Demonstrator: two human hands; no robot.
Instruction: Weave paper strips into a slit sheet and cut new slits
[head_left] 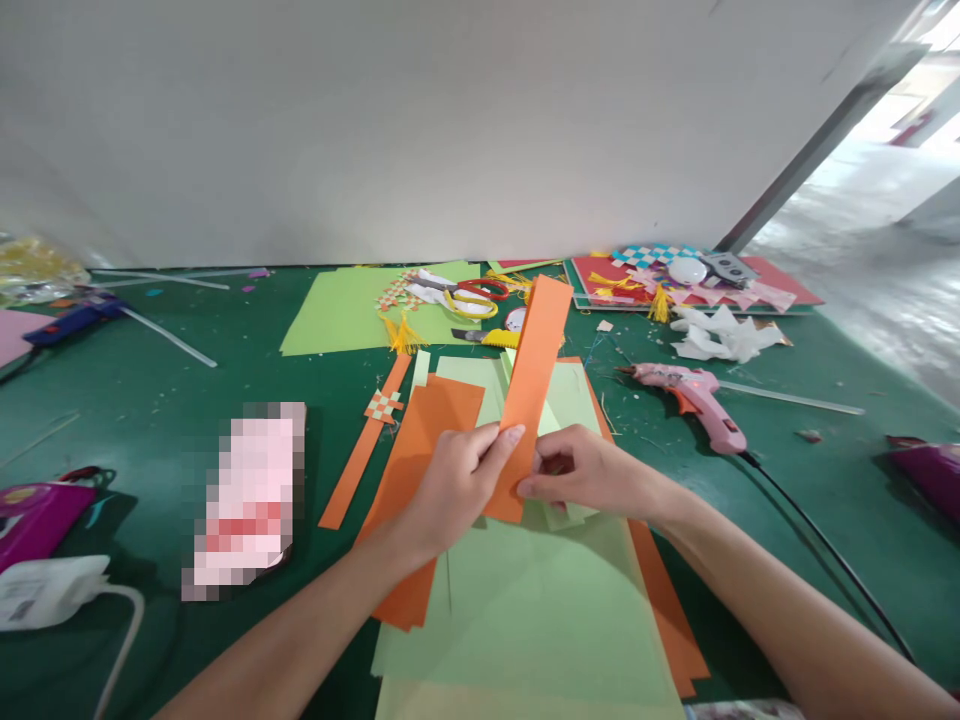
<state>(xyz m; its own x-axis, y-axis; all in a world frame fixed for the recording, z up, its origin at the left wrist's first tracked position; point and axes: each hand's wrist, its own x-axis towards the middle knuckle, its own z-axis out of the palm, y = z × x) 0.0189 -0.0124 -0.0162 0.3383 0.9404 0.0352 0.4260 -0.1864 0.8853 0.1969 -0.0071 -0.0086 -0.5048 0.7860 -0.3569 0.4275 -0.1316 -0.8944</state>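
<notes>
An orange paper strip (pixel 541 340) stands tilted up above the stacked paper, held in both hands. My left hand (pixel 469 470) pinches its left edge near the lower part, thumb across the front. With thumb and fingers closed, my right hand (pixel 577 468) grips the strip's lower right edge. Beneath lie pale green sheets (pixel 525 600); several pale green strips are partly hidden behind the orange one. Left of my hands are orange paper pieces (pixel 442 410) and a narrow orange band with a woven checkered patch (pixel 384 405).
A pink glue gun (pixel 694 395) with its cord lies at right, near crumpled white paper (pixel 727 335). Scissors (pixel 469 295) and a yellow utility knife (pixel 495 338) rest behind the strip. At left are a blurred pink object (pixel 251 500), a blue glue gun (pixel 79 320) and a white plug (pixel 52 592).
</notes>
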